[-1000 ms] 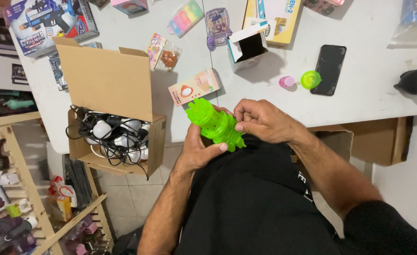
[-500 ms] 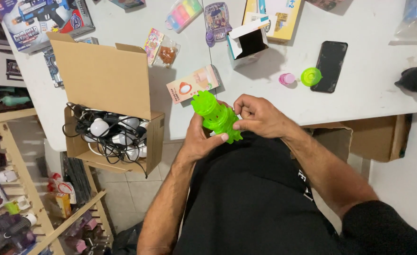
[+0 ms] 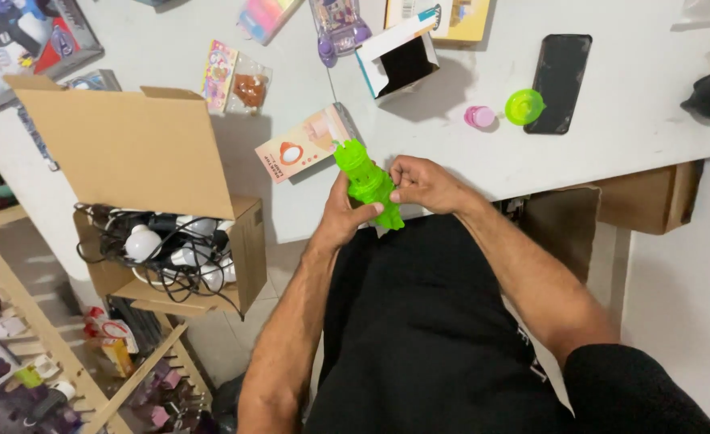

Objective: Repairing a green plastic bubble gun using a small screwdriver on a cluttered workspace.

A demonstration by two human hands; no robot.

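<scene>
Both hands grasp the green plastic toy at the table's near edge: left hand underneath, right hand seemingly pinching its side.

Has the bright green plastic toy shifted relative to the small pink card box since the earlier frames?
No: the bright green plastic toy keeps its place just beside the small pink card box.

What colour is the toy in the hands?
Bright green. The toy shows best in the head view, held by both hands at the table edge.
</scene>
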